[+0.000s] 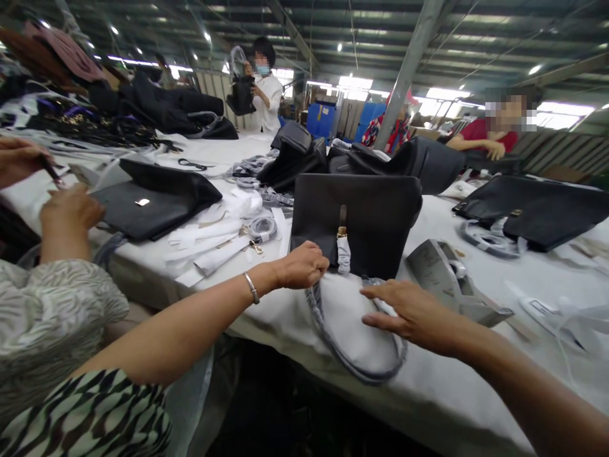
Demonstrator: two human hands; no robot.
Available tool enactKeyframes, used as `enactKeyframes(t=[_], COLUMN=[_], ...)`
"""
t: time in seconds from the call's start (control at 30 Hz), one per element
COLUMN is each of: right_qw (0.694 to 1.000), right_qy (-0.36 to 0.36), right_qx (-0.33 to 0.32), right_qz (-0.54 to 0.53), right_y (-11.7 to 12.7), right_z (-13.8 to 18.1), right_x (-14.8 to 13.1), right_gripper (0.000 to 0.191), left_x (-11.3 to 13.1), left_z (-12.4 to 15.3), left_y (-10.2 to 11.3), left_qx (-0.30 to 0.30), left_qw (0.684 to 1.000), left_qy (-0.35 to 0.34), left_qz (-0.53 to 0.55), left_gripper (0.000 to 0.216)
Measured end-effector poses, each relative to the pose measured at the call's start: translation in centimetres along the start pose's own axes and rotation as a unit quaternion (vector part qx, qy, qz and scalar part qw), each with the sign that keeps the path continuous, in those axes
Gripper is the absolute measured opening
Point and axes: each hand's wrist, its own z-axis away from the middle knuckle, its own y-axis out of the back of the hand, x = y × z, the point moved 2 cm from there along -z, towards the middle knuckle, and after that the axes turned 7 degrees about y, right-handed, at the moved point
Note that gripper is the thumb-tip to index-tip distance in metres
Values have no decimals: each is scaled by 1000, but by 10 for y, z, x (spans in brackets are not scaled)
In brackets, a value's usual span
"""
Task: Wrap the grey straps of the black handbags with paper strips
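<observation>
A black handbag (375, 219) stands upright on the white-covered table (476, 381) in front of me, with a gold clasp and a wrapped strap down its front. Its grey wrapped handle (333, 346) loops down over the table's near edge. My left hand (302, 265) is closed in a fist at the bag's lower left corner, gripping the handle's end there. My right hand (412, 314) lies flat with fingers stretched out on the handle's right side, beside the bag's base.
A grey tape dispenser (450, 279) lies right of the bag. More black bags (152, 197) (537, 209) and paper strips (214, 244) cover the table. A co-worker's hands (64, 209) work at my left. Other people stand and sit at the far side.
</observation>
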Motion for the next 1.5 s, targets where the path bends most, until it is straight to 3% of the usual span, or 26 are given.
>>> enactKeyframes(t=[0.17,0.37,0.5,0.6,0.77,0.9,1.1,1.23,1.37,1.43,1.5], right_qw=[998,991,990,989,995,997,968,966,973,975,976], right_qy=[-27,-7,-27,-33,17,26,69,108,114,103,69], right_qx=[2,-26,-81,-115,-80,-51,-64,-88,-95,-90,-48], right_qz=[58,134,109,82,55,-55,-232,-217,-176,-176,-203], right_y=[-38,-51,-46,-42,-39,-33,-19,-20,-28,-32,-34], right_z=[-47,-50,-30,-6,34,54,65,68,73,76,77], right_x=[-51,-70,-62,-39,19,44,40,25,15,15,19], right_gripper=[57,28,21,19,21,15,24,19,25,27,28], left_x=[9,9,-1,-5,-12,-9,23,52,72,72,61], left_z=[10,33,25,19,19,23,33,41,45,42,36], left_y=[-4,-38,-60,-64,-61,-59,-30,-11,-16,-22,-26], left_qx=[37,32,60,65,68,77,83,40,1,21,101], left_qw=[998,999,998,997,995,996,989,993,995,994,987], left_qy=[8,-17,18,37,47,15,-11,-58,-84,-62,22], left_qz=[41,8,20,33,51,40,118,99,62,84,119], left_gripper=[15,44,52,53,55,55,54,41,33,31,23])
